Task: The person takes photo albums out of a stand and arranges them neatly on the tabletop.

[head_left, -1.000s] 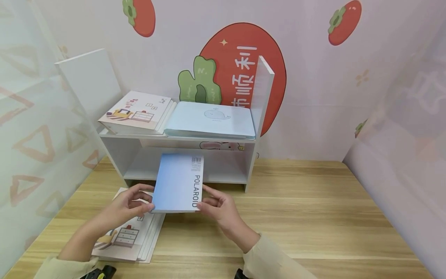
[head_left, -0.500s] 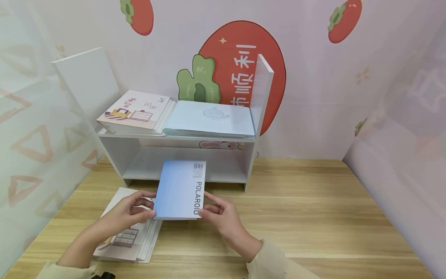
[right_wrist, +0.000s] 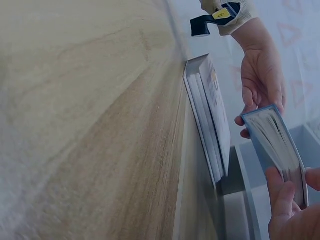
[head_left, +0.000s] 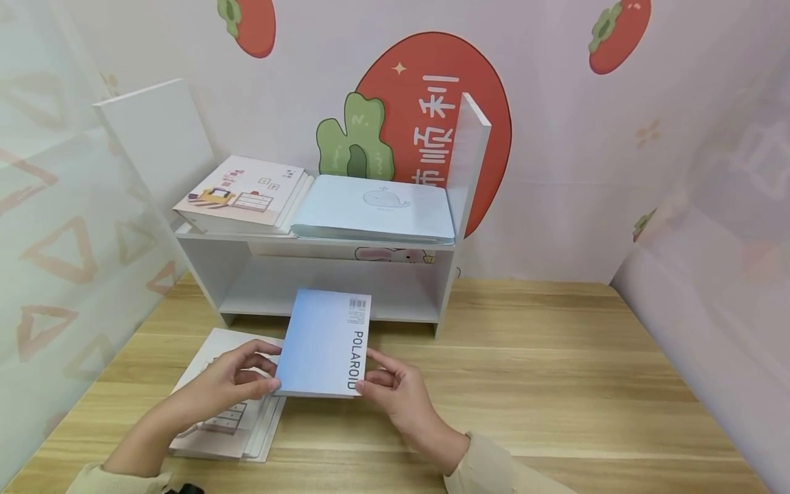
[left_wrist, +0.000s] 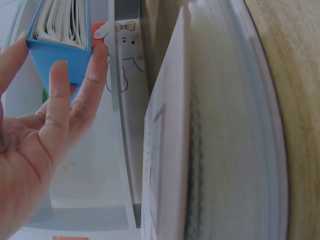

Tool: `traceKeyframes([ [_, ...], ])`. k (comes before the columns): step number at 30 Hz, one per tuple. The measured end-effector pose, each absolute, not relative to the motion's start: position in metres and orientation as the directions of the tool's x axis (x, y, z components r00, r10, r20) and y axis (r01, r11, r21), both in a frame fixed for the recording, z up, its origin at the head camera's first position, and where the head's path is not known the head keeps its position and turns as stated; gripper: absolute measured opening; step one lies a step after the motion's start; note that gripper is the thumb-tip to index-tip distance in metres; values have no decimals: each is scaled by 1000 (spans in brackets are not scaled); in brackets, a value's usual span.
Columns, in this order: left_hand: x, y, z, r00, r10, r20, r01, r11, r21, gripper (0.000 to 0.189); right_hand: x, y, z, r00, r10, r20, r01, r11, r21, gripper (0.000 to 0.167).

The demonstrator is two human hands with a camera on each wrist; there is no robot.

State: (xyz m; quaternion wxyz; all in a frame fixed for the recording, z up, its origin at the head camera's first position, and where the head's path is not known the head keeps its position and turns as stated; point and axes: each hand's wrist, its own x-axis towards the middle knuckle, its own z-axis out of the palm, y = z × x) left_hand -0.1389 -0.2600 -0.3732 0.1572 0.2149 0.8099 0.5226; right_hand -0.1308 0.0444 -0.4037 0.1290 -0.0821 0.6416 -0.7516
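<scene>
A small blue-and-white photo album [head_left: 324,343] marked POLAROID is held level between both hands, in front of the shelf's lower compartment. My left hand [head_left: 237,381] pinches its left edge near the front corner, thumb on top. On the opposite edge my right hand [head_left: 398,394] pinches the album the same way. The left wrist view shows the album's blue spine side and the pages [left_wrist: 62,22] above the fingers. Below the left hand, a white album with a furniture drawing [head_left: 247,429] lies on the table, partly covered by that hand.
A white two-tier shelf [head_left: 333,319] stands at the back left. On its top tier lie a white illustrated album [head_left: 243,192] and a pale blue whale album [head_left: 376,209]. Wooden tabletop [head_left: 555,384] extends to the right. Printed fabric [head_left: 555,137] encloses the back and sides.
Both hands have drawn the blue album back from the shelf, toward the person and slightly right. The albums on the shelf and table have stayed in place.
</scene>
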Motion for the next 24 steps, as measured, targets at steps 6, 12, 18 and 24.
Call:
traceKeyframes([
  [6, -138, -261, -374, -855, 516, -51, 171, 374, 911, 48, -128, 44, -406, -937, -341, -82, 137, -141, -980, 58],
  [12, -136, -262, -376, -852, 516, -89, 155, 411, 898, 48, -123, 45, -407, -925, -369, -87, 147, -137, -980, 59],
  [18, -134, -264, -380, -834, 547, -73, 176, 389, 904, 45, -121, 44, -408, -921, -377, -101, 163, -135, -977, 57],
  [24, -132, -265, -384, -817, 559, -140, 119, 401, 908, 46, -118, 45, -411, -911, -393, -123, 177, -103, -979, 55],
])
